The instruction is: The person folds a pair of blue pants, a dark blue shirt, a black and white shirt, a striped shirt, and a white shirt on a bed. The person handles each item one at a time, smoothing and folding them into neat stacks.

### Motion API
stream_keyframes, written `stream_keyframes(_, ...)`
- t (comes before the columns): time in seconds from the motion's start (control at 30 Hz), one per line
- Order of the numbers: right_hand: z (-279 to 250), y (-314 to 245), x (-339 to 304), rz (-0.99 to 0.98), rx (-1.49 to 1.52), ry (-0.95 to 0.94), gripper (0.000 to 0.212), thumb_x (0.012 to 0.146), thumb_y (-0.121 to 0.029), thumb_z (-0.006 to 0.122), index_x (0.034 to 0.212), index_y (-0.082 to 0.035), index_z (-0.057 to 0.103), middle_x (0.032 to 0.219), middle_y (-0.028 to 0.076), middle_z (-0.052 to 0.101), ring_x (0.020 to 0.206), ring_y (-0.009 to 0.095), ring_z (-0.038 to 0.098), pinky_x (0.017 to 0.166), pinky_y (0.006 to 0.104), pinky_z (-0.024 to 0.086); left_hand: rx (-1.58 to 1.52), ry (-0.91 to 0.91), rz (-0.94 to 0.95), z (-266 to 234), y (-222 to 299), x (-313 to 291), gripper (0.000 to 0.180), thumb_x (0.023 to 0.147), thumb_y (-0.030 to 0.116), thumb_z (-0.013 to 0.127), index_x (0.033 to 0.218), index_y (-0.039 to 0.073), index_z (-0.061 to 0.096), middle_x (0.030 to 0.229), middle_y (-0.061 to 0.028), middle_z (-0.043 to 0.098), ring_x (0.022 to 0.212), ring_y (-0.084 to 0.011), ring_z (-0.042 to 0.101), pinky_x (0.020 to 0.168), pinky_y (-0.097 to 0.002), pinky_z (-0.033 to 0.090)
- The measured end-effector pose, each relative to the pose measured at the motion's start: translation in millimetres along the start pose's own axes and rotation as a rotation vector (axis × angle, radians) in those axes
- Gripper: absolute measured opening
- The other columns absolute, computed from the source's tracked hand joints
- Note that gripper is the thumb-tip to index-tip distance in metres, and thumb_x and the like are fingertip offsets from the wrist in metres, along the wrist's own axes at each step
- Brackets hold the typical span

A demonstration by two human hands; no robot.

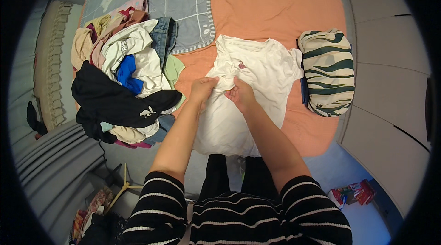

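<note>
A white T-shirt (262, 102) with a small reddish print on its chest lies spread over the orange bedspread (271, 1), its lower hem at the near edge of the bed. My left hand (203, 90) pinches the shirt's cloth at its left side, near the sleeve. Close beside it, my right hand (240, 94) has its fingers closed on a bunched fold of the same shirt, just below the print. The cloth between both hands is gathered and wrinkled.
To the left is a heap of clothes with a black garment (115, 98) on top. A striped green-and-cream bundle (328, 73) sits right of the shirt. A grey quilt (183, 11) covers the far left. Cabinets (386, 79) line the right, curtains (59, 162) the left.
</note>
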State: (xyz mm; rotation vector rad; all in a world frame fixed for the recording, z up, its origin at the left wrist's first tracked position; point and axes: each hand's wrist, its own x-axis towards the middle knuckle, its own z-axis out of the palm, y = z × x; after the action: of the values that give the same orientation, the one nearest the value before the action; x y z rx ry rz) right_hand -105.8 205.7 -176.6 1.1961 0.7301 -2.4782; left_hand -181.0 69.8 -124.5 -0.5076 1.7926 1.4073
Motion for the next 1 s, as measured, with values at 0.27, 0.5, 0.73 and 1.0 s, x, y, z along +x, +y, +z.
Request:
stream_keyframes(0.27, -35, -26, -29, -0.096, -0.353, 0.101, 0.031, 0.089, -0.033, 0.058, 0.103, -0.005, 0.058, 0.083, 0.004, 0.06, 0.072, 0.012, 0.055, 0.068, 0.0273, 0.048, 0.01, 0.484, 0.82, -85, 76, 7, 0.022, 0.093, 0.027, 0.058, 0.083, 0.008, 0.056, 0.072, 0.0063, 0.047, 0.065, -0.0035, 0.038, 0.057, -0.021, 0.033)
stream_keyframes(0.5, -115, -48, -35, -0.415, -0.375, 0.507, 0.02, 0.083, -0.016, 0.063, 0.097, -0.002, 0.06, 0.076, 0.004, 0.06, 0.068, 0.011, 0.055, 0.066, 0.0251, 0.047, 0.518, 0.892, 0.831, -158, 98, 46, 0.024, 0.089, 0.028, 0.062, 0.088, 0.004, 0.06, 0.064, -0.0054, 0.058, 0.056, -0.0178, 0.053, 0.056, -0.0314, 0.044)
stream_keyframes(0.73, -170, -97, 16, -0.838, -0.695, 1.211, 0.037, 0.083, -0.017, 0.062, 0.11, 0.009, 0.057, 0.1, 0.015, 0.062, 0.085, 0.027, 0.06, 0.078, 0.035, 0.049, 0.229, 0.515, 0.527, -157, 33, 101, 0.034, 0.091, 0.026, 0.058, 0.108, -0.002, 0.05, 0.092, -0.0148, 0.063, 0.081, -0.024, 0.061, 0.072, -0.0351, 0.048)
stream_keyframes(1.0, -162, -130, 35, -0.335, 0.15, 0.98, 0.037, 0.082, -0.018, 0.064, 0.109, 0.006, 0.057, 0.102, 0.012, 0.062, 0.089, 0.023, 0.059, 0.079, 0.0335, 0.047, 0.441, 0.586, 0.615, -94, -30, 67, 0.064, 0.083, 0.023, 0.066, 0.13, -0.009, 0.037, 0.131, -0.0254, 0.045, 0.121, -0.0347, 0.045, 0.102, -0.038, 0.036)
